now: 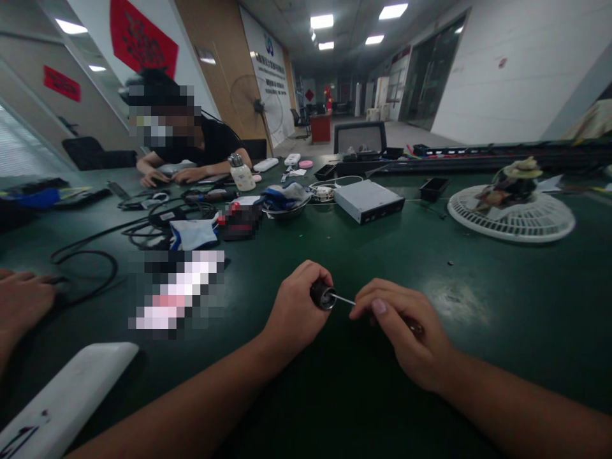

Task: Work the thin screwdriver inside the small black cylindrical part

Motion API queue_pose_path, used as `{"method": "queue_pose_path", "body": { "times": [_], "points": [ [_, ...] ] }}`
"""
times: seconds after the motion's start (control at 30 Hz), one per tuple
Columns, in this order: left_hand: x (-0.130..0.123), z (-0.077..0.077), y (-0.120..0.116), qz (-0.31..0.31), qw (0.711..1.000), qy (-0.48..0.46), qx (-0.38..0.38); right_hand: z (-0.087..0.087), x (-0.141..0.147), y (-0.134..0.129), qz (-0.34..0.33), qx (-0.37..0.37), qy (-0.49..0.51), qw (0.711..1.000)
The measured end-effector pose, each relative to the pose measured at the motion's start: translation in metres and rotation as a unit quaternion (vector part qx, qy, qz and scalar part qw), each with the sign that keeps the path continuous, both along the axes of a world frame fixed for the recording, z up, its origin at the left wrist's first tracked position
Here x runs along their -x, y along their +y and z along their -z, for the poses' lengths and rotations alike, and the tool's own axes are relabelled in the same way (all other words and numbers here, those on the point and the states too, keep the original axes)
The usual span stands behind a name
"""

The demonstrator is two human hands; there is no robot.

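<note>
Above the green tabletop, in the middle of the head view, my left hand is closed around a small dark cylinder with a shiny metal rim. Its open end faces right. My right hand grips a screwdriver, whose thin metal shaft points left and meets the cylinder's end. Part of the brownish handle shows under the right fingers. Whether the tip sits inside the cylinder or only touches it, I cannot tell.
Beyond my hands are a grey disc drive, a white fan grille, a bowl with gloves and black cables. A white panel lies at the near left. Another person's hand is at the left edge; a co-worker sits opposite.
</note>
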State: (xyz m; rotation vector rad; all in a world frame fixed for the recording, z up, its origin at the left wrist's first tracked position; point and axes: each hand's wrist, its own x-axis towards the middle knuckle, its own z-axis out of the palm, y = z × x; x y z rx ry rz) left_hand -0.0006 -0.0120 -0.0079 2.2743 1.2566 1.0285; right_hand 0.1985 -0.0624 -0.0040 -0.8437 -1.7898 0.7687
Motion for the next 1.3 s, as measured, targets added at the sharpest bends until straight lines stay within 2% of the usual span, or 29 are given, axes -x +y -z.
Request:
{"method": "queue_pose_path", "body": {
  "times": [0.07,0.23,0.4,0.57,0.73,0.9,1.07,1.23,1.3],
  "points": [
    [0.0000,-0.0004,-0.0004,0.002,1.000,0.003,0.006,-0.0001,0.0006,0.0004,-0.016,0.006,-0.003,1.000],
    [-0.0001,-0.0009,-0.0006,0.000,1.000,0.005,0.000,0.0007,0.0012,0.0009,0.052,-0.015,0.021,0.998],
    [0.0000,-0.0005,0.0001,0.001,1.000,0.010,0.009,-0.0004,0.0006,-0.0007,-0.021,-0.001,-0.004,1.000],
    [-0.0012,-0.0001,-0.0001,0.004,1.000,0.011,-0.001,0.0006,0.0011,-0.0004,0.041,-0.015,0.018,0.999],
    [-0.0005,-0.0001,-0.0005,0.002,1.000,0.014,0.006,0.0003,0.0002,-0.0007,-0.023,-0.004,-0.006,1.000],
    [0.0000,-0.0014,-0.0005,0.010,1.000,0.014,0.007,0.0013,-0.0001,0.0001,0.045,-0.013,0.013,0.999],
    [-0.0001,-0.0010,0.0002,0.009,1.000,0.021,0.004,0.0005,-0.0003,0.0000,-0.027,0.006,-0.003,1.000],
    [-0.0003,-0.0008,-0.0001,0.014,1.000,0.024,0.004,0.0022,-0.0001,-0.0013,0.049,-0.013,0.013,0.999],
    [-0.0004,-0.0005,-0.0002,0.010,1.000,0.021,0.003,0.0010,0.0001,-0.0010,0.036,-0.012,0.005,0.999]
  ]
}}
